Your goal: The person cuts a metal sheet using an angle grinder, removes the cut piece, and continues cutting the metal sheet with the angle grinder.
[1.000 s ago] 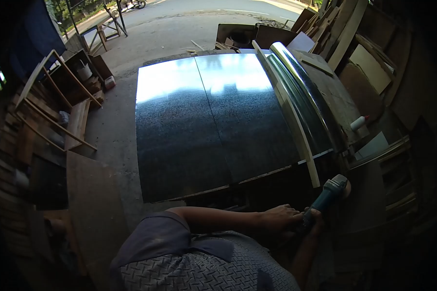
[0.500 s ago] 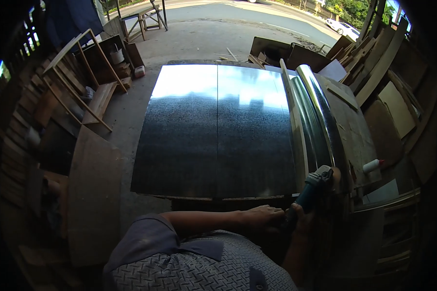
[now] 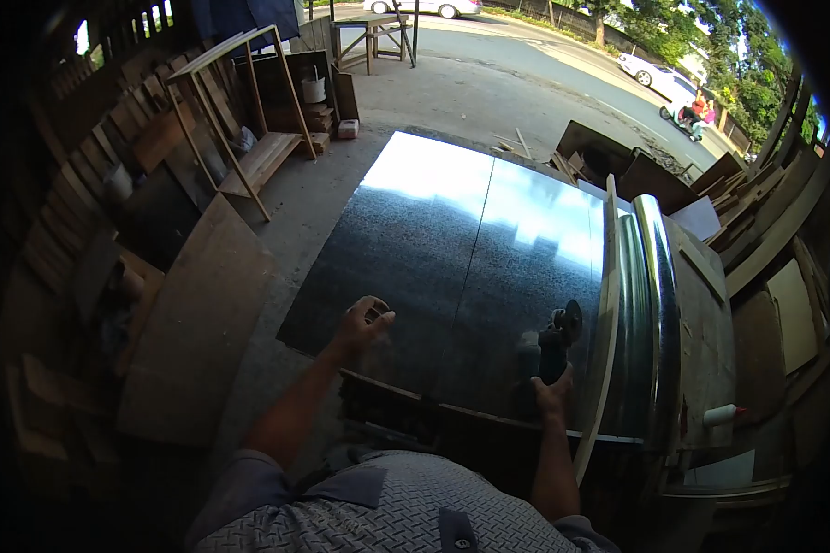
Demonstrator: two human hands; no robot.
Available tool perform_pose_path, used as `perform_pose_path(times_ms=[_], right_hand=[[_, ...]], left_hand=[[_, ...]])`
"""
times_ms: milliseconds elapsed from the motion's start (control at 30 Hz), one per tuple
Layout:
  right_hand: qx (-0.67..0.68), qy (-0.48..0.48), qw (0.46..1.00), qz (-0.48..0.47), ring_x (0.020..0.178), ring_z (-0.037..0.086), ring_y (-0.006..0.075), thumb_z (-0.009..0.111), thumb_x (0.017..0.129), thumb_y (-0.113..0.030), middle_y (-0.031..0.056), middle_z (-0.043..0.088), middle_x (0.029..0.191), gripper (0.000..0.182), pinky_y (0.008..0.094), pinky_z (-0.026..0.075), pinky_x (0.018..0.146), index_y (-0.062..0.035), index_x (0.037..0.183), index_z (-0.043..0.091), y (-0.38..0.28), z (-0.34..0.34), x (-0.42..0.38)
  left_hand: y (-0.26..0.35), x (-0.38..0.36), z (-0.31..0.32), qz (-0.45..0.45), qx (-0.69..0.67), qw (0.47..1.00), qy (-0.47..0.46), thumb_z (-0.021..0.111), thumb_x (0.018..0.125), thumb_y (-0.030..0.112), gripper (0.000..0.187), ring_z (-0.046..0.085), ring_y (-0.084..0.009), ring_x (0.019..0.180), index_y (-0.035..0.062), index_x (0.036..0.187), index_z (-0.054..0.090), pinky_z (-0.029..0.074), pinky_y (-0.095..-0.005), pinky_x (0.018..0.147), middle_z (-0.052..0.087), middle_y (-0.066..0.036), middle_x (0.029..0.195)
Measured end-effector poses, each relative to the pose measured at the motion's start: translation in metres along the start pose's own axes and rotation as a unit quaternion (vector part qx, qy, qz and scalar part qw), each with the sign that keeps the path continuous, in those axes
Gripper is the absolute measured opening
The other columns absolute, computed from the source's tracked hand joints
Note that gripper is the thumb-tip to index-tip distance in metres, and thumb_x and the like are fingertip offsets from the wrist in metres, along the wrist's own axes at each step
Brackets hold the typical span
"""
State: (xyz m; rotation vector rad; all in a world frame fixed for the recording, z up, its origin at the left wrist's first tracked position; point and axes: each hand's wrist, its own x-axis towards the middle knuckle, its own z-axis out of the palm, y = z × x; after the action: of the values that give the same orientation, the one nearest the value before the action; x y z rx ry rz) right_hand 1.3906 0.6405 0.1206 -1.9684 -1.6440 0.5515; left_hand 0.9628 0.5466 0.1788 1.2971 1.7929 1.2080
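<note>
A large dark glossy sheet (image 3: 415, 267) with a thin line across it lies in front of me, bright with reflected light at its far side. My right hand (image 3: 553, 389) is closed round the body of an angle grinder (image 3: 553, 355), held over the sheet's right part with its disc (image 3: 572, 321) upright. Over the sheet's near left part is my left hand (image 3: 367, 324), its fingers curved and apart, with nothing seen between them. A long wooden strip (image 3: 607, 313) runs along the sheet's right side.
Right of the strip lie shiny metal rolls (image 3: 657, 276) and a white bottle with a red cap (image 3: 721, 415). A wooden frame (image 3: 258, 166) and a leaning board (image 3: 198, 323) stand left. Beyond are scrap wood, a road, cars and people on a motorbike.
The view has turned. My left hand has come away from the grinder and moved left over the sheet, opening. The grinder, in my right hand, has moved from the rolls to above the sheet.
</note>
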Motion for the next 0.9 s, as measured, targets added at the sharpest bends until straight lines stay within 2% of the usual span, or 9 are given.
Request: perform_pose_path(times_ms=[67, 200, 267, 500, 567, 700, 767, 833, 900], right_hand=[[-0.04, 0.006, 0.999, -0.002, 0.117, 0.059, 0.0399, 0.082, 0.072, -0.023, 0.0214, 0.057, 0.128, 0.083, 0.0482, 0.048, 0.098, -0.0043, 0.141, 0.039, -0.002, 0.014, 0.001], [-0.124, 0.023, 0.992, 0.022, 0.119, 0.057, 0.0408, 0.083, 0.075, -0.028, 0.0201, 0.056, 0.13, 0.087, 0.0507, 0.048, 0.097, -0.0061, 0.144, 0.036, -0.023, 0.026, -0.003], [-0.134, 0.042, 0.99, 0.015, 0.119, 0.057, 0.0406, 0.083, 0.075, -0.028, 0.02, 0.055, 0.13, 0.087, 0.051, 0.048, 0.097, -0.0059, 0.144, 0.036, -0.022, 0.035, -0.001], [-0.202, 0.071, 0.976, 0.025, 0.12, 0.056, 0.04, 0.084, 0.075, -0.033, 0.0194, 0.055, 0.129, 0.088, 0.051, 0.048, 0.097, -0.008, 0.144, 0.036, -0.033, 0.05, -0.005], [-0.21, 0.079, 0.974, 0.028, 0.12, 0.056, 0.0401, 0.084, 0.075, -0.034, 0.0195, 0.055, 0.129, 0.088, 0.0513, 0.048, 0.097, -0.009, 0.144, 0.036, -0.029, 0.053, -0.008], [-0.217, 0.084, 0.972, 0.017, 0.116, 0.057, 0.041, 0.084, 0.075, -0.035, 0.0193, 0.055, 0.128, 0.089, 0.0528, 0.048, 0.095, -0.0103, 0.145, 0.034, -0.029, 0.053, -0.006], [-0.234, 0.072, 0.969, 0.034, 0.117, 0.056, 0.0413, 0.084, 0.075, -0.036, 0.0187, 0.054, 0.128, 0.09, 0.053, 0.047, 0.096, -0.0106, 0.145, 0.033, -0.033, 0.052, -0.008], [-0.256, 0.097, 0.961, 0.039, 0.117, 0.056, 0.0399, 0.084, 0.074, -0.038, 0.0185, 0.055, 0.128, 0.087, 0.0523, 0.046, 0.097, -0.0096, 0.143, 0.039, -0.035, 0.056, -0.012], [-0.268, 0.218, 0.938, -0.009, 0.118, 0.053, 0.0402, 0.083, 0.075, -0.038, 0.018, 0.054, 0.13, 0.084, 0.0537, 0.045, 0.098, -0.0086, 0.142, 0.041, -0.041, 0.057, -0.02]], left_hand=[[-0.042, 0.016, -0.042, -0.015, 0.016, 0.996, 0.087, 0.069, 0.089, 0.034, 0.037, 0.065, -0.0242, 0.097, 0.0012, 0.104, 0.064, 0.051, -0.0369, 0.084, 0.066, -0.013, 0.101], [-0.101, 0.031, -0.115, -0.07, 0.046, 0.983, 0.162, 0.071, 0.087, 0.033, 0.037, 0.065, -0.0265, 0.098, 0.0009, 0.104, 0.064, 0.051, -0.0388, 0.086, 0.066, -0.015, 0.103], [-0.137, 0.039, -0.135, -0.096, 0.116, 0.965, 0.213, 0.072, 0.085, 0.034, 0.039, 0.064, -0.031, 0.1, 0.0008, 0.104, 0.064, 0.05, -0.0412, 0.089, 0.067, -0.017, 0.105], [-0.232, 0.077, -0.151, -0.165, 0.164, 0.955, 0.185, 0.076, 0.082, 0.039, 0.051, 0.064, -0.0336, 0.105, -0.0011, 0.11, 0.065, 0.05, -0.0419, 0.091, 0.067, -0.02, 0.109], [-0.264, 0.093, -0.15, -0.211, 0.001, 0.973, 0.094, 0.077, 0.081, 0.043, 0.052, 0.068, -0.0289, 0.094, -0.0034, 0.104, 0.068, 0.052, -0.0394, 0.084, 0.071, -0.019, 0.1], [-0.243, 0.096, -0.149, -0.196, 0.036, 0.979, 0.043, 0.079, 0.082, 0.039, 0.046, 0.067, -0.0226, 0.08, -0.004, 0.093, 0.069, 0.052, -0.0368, 0.076, 0.071, -0.015, 0.086], [-0.239, 0.091, -0.147, -0.166, -0.007, 0.982, 0.092, 0.082, 0.081, 0.032, 0.038, 0.061, -0.0175, 0.072, -0.003, 0.085, 0.068, 0.05, -0.0352, 0.071, 0.068, -0.01, 0.078], [-0.249, 0.096, -0.149, -0.182, 0.011, 0.98, 0.083, 0.082, 0.081, 0.029, 0.035, 0.059, -0.0163, 0.071, -0.0021, 0.082, 0.066, 0.049, -0.0346, 0.07, 0.066, -0.008, 0.077], [-0.248, 0.1, -0.152, -0.199, 0.026, 0.977, 0.078, 0.082, 0.082, 0.026, 0.033, 0.057, -0.0152, 0.07, -0.0011, 0.079, 0.064, 0.048, -0.0341, 0.069, 0.064, -0.007, 0.076]])
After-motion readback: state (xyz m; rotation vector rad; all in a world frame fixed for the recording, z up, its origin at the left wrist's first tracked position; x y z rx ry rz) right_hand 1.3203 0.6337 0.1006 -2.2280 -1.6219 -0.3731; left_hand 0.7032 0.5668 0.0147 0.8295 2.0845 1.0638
